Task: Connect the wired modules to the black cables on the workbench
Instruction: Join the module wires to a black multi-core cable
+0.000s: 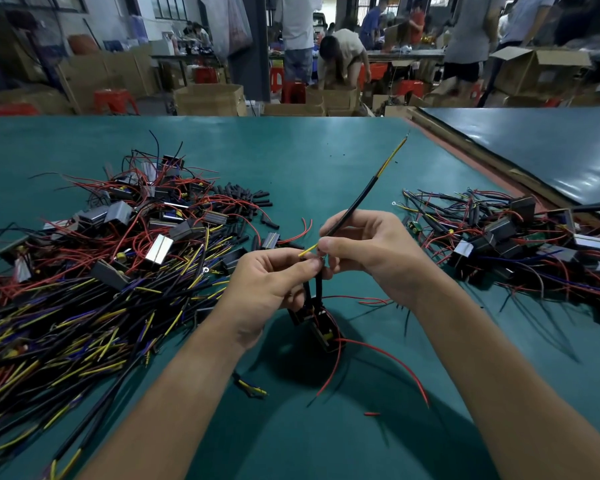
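Over the middle of the green workbench (326, 161), my left hand (269, 284) pinches the black leads of a small black module (321, 327) that hangs just below my fingers, with red wires trailing from it. My right hand (364, 247) pinches a black cable (361, 199) that slants up and to the right, ending in a yellow wire tip. A short yellow wire end (307, 250) sticks out between both thumbs, where the cable and the module's leads meet.
A big heap of modules, red wires and black cables (101, 271) covers the left of the bench, with black sleeve pieces (243, 199) behind it. A second pile of wired modules (520, 237) lies at the right. Several people work among cardboard boxes behind.
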The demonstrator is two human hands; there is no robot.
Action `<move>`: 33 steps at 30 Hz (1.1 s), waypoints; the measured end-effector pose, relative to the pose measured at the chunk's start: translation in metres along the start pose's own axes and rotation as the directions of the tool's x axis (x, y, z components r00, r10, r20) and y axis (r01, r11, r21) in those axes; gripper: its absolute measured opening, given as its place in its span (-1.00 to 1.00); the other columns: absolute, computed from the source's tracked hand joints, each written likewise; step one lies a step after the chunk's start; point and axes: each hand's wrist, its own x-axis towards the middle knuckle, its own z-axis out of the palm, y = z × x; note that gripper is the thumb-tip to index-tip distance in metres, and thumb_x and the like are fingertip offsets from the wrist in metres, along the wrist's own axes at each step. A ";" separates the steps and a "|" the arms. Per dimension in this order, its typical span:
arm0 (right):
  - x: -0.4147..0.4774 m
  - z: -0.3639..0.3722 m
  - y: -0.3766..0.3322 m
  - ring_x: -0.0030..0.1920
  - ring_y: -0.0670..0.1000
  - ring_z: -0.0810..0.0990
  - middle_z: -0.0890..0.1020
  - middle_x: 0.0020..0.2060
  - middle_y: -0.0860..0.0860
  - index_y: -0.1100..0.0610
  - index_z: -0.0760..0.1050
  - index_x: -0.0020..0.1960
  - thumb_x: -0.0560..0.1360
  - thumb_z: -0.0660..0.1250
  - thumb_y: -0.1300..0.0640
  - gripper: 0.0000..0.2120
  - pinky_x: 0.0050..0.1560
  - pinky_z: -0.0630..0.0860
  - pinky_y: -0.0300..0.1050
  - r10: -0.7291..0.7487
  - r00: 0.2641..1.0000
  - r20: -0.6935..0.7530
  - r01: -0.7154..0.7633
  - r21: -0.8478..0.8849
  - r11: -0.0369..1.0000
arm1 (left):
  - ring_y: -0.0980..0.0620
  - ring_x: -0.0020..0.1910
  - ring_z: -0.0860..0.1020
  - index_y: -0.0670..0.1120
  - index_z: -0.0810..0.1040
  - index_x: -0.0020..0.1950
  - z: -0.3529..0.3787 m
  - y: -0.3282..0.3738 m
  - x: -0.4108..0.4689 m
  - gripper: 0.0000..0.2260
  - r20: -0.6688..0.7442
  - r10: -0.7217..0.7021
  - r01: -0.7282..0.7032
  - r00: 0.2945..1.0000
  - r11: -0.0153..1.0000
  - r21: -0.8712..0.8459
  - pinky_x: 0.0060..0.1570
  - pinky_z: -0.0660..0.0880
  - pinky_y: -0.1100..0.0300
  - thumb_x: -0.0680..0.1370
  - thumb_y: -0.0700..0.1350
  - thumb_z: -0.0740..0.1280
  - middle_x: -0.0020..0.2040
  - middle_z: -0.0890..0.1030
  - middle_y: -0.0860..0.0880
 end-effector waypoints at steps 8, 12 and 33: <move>-0.003 -0.001 -0.005 -0.30 -0.01 0.54 0.65 -0.34 0.02 0.22 0.58 -0.12 0.56 0.33 0.28 -0.90 -0.23 0.60 -0.15 -0.010 0.999 0.030 0.012 -0.062 0.998 | 0.13 -0.60 0.36 -0.19 0.61 -0.17 0.001 0.000 0.003 -0.86 -0.057 0.006 -0.003 0.998 0.998 0.060 -0.51 0.35 0.30 0.56 -0.27 0.31 -0.44 0.59 0.01; -0.004 -0.001 -0.008 -0.28 -0.03 0.56 0.65 -0.34 -0.01 0.21 0.58 -0.12 0.57 0.31 0.25 -0.88 -0.19 0.62 -0.12 -0.022 0.999 0.028 0.025 -0.110 0.994 | 0.15 -0.62 0.36 -0.21 0.58 -0.16 0.002 0.000 0.002 -0.88 -0.092 0.021 -0.015 0.996 0.997 0.074 -0.50 0.35 0.29 0.56 -0.27 0.31 -0.49 0.57 0.03; -0.001 0.008 -0.003 -0.55 -0.12 0.46 0.53 -0.54 -0.03 0.20 0.59 -0.29 0.49 0.41 0.27 -0.82 -0.51 0.46 -0.27 0.120 0.990 -0.073 -0.136 -0.267 0.954 | 0.14 -0.51 0.36 -0.19 0.62 -0.24 0.007 -0.008 0.001 -0.90 -0.235 0.321 -0.216 0.918 0.899 0.382 -0.48 0.32 0.28 0.48 -0.28 0.40 -0.42 0.54 -0.01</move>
